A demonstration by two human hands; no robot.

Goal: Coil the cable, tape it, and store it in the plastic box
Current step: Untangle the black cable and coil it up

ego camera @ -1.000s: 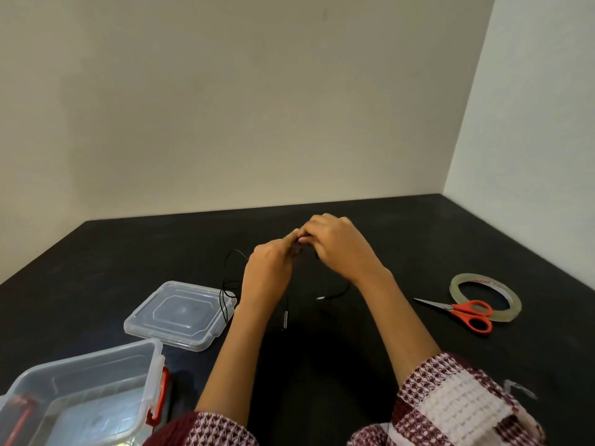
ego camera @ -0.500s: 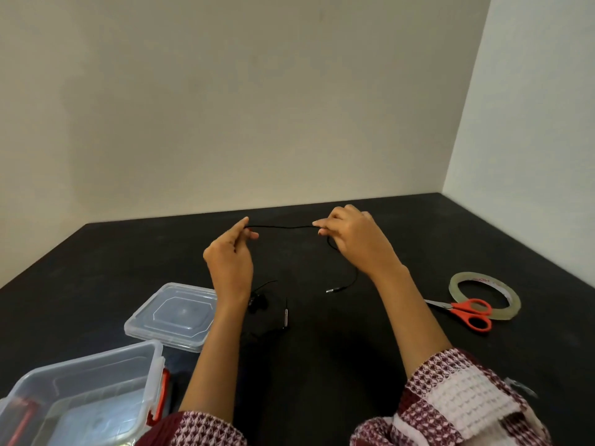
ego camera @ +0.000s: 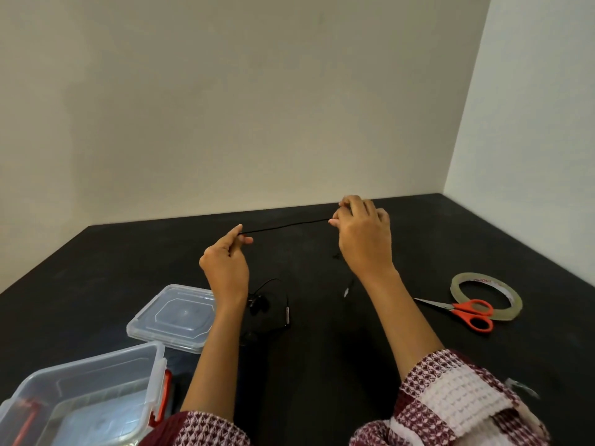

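Plainly, my left hand (ego camera: 225,268) and right hand (ego camera: 363,239) each pinched the earphone cable (ego camera: 286,226), stretched straight between them; its loose remainder lay below the left grip, nearer that hand.

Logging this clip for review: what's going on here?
A person pinches a thin black cable taut between the left hand and the right hand above the table. The rest trails down onto the table; nothing is coiled yet. Tape roll and scissors lie at right, open plastic box and lid at left.

Clear glossy plastic box (ego camera: 96,378), matt table (ego camera: 322,365)
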